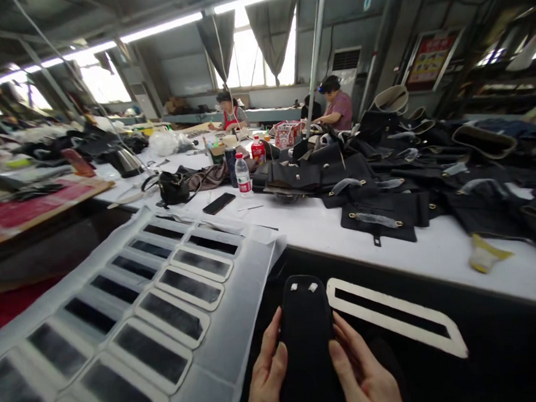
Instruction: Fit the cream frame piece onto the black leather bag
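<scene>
both hands pinch a black leather strap piece at bottom centre, over the dark near edge of the bench.

left hand [266, 375] grips the left edge of the black strap piece [305, 327], thumb on top; right hand [362, 372] grips its right edge, thumb on top too. the piece has a rounded far end with two small pale marks. just right of it lies a white slotted frame [395, 317]. to the left a white sheet [120, 321] with rows of dark rectangular cutouts. on the white bench [325, 227] further off: piles of black bag parts [379, 211], a phone [219, 203], a water bottle [243, 175], a black handbag [174, 187]. other people sit at the far end.
</scene>
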Demonstrator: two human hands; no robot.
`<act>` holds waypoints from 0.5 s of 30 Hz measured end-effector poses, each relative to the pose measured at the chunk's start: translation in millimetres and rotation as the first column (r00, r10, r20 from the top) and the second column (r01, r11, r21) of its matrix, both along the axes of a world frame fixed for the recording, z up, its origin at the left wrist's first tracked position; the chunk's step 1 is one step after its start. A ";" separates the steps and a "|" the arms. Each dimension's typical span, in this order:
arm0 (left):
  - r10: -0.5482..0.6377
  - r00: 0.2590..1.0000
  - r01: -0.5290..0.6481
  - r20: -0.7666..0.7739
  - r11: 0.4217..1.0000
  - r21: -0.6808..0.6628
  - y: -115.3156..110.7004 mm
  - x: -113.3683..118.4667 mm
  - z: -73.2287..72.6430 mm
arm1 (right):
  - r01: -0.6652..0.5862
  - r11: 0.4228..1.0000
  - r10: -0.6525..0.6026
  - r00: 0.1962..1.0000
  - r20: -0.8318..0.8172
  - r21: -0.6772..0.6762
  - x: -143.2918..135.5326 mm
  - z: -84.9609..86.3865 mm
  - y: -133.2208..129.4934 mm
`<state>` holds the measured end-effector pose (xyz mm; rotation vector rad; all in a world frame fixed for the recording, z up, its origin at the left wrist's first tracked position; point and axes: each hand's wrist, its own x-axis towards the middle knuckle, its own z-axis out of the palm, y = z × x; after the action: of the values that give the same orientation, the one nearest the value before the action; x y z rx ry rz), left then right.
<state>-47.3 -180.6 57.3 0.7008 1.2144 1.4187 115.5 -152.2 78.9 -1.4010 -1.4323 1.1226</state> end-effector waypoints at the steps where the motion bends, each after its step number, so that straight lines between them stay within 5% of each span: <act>1: -0.019 1.000 0.020 -0.025 1.000 0.006 1.1 1.4 2.1 | 0.039 0.998 -0.042 0.998 0.046 0.057 -3.0 1.5 -2.4; 4: -0.037 0.978 0.046 -0.204 0.998 0.040 3.8 4.8 8.9 | 0.064 0.989 -0.081 0.989 0.121 0.133 -9.9 6.3 -3.7; 7: 0.024 0.938 0.003 -0.346 0.997 0.080 5.7 10.6 17.7 | 0.115 0.992 -0.115 0.993 -0.006 0.059 -11.5 14.4 -2.1; 11: 0.087 0.925 -0.042 -0.370 0.991 0.127 7.2 18.5 30.2 | 0.164 0.983 -0.180 0.955 -0.235 -0.084 -12.3 22.6 -5.7; 15: 0.121 0.950 -0.101 -0.287 0.991 0.084 7.3 24.1 33.2 | 0.180 0.978 -0.201 0.945 -0.259 -0.102 -13.3 21.4 -14.3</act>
<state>-23.1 -173.3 90.5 0.9265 1.4583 1.4920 102.2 -166.6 100.3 -1.3498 -1.0477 1.2002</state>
